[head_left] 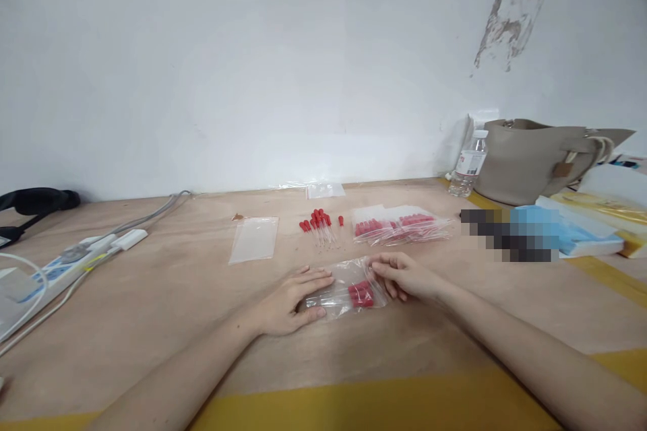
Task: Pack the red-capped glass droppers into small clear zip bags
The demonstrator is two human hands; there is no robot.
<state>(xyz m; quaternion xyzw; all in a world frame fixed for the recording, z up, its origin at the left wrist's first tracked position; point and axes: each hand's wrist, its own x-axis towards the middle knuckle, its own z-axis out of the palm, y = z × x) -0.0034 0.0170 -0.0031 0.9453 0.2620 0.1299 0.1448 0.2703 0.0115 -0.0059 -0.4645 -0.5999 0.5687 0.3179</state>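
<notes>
The worktop (166, 296) is bare plywood with a yellow strip along the near edge, and it carries everything I am handling. At the far right a beige handbag (536, 158) leans at the wall, with a clear water bottle (469, 165) just beside it; the bottle's label has red print too small for me to read. Nearer in on the right lies a heap of filled bags (399, 225), each showing red tips through the plastic. On the left a power strip (75, 259) lies with its cables.

Directly in front of me is the small clear bag (348, 291), flat on the wood between my hands, with red-tipped droppers inside. My left hand (293, 296) lies over its left end, fingers spread and pressing it down. My right hand (404, 276) is at the right end, fingertips drawn together on the edge of the plastic; I judge this a light pinch at the bag's mouth.

I take the step in hand to be closing this bag. The next move calls for a steady hold on the left and an even press along the seal.

Beyond it wait one empty bag (254, 239) and a loose cluster of droppers (319, 223). Neither bears any writing I can see.
</notes>
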